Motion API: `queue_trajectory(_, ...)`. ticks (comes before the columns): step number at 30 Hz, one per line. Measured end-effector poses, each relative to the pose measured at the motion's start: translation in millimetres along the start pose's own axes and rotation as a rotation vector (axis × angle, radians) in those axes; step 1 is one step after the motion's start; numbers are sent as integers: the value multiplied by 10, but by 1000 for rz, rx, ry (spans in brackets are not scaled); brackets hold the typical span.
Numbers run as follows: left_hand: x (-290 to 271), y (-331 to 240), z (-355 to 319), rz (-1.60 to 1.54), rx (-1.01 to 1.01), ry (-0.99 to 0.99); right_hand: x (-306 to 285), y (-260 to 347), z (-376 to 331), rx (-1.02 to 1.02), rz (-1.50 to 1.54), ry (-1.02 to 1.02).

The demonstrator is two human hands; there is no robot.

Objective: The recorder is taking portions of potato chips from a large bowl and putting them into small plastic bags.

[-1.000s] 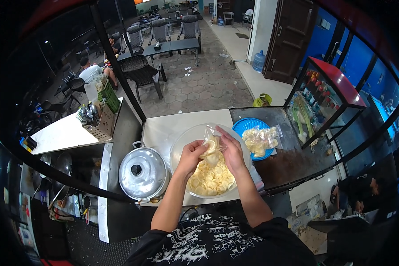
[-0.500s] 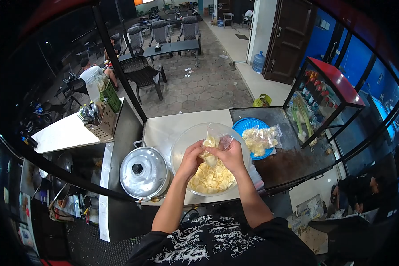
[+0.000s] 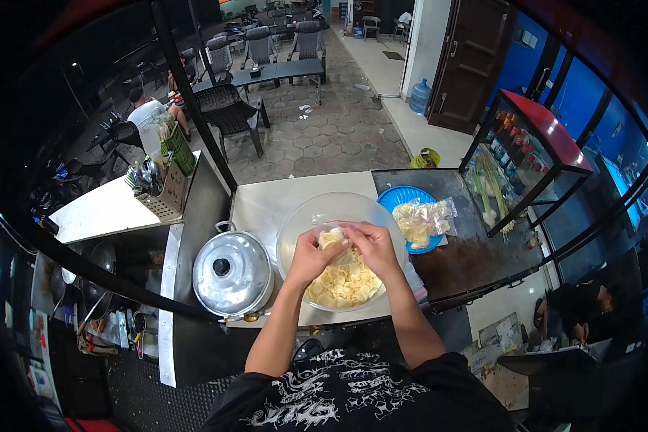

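Note:
Over a large translucent bowl (image 3: 300, 216), I hold a small clear plastic bag of crackers (image 3: 331, 236) between both hands. My left hand (image 3: 311, 258) is closed round the bag's lower part. My right hand (image 3: 374, 250) pinches at its upper end on the right; the fingers partly hide the bag's mouth. Pale yellow round crackers (image 3: 342, 286) lie loose in the bowl below. Just right of the bowl, a blue plate (image 3: 394, 196) carries several filled clear bags of crackers (image 3: 419, 222).
A lidded metal pot (image 3: 232, 270) stands left of the bowl. Farther left are a cutlery basket (image 3: 162, 196) and pans. A red-topped glass case (image 3: 540, 122) with bottles stands at the right. A person (image 3: 583, 309) is low at the right; chairs and seated people are beyond the counter.
The bag's upper end, which stood up above my hands, is now drawn down between my fingers. My right hand has moved up slightly and turned toward the bag's top.

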State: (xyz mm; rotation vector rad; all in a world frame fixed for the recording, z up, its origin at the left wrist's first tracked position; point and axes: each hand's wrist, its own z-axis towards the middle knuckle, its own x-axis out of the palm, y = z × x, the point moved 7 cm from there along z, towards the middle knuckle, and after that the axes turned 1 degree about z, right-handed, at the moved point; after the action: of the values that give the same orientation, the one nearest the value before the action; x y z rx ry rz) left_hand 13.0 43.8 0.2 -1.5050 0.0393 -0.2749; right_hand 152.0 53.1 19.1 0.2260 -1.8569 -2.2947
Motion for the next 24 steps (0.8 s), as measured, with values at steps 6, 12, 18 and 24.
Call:
queue_trajectory(6, -62, -5, -31, -114, -24, -186, -102, -42, -40, 51, 114, -193)
queue_trajectory(12, -84, -63, -55, -183, 32, -277, 57, -202, -123, 170, 251, -34)
queue_trajectory(18, -8, 26, -73, -435, -124, -268, 16, -412, -81, 168, 358, -110)
queue_trajectory(24, -126, -60, -97, 6, -10, -453, 170, -219, -155, 22, 267, -29)
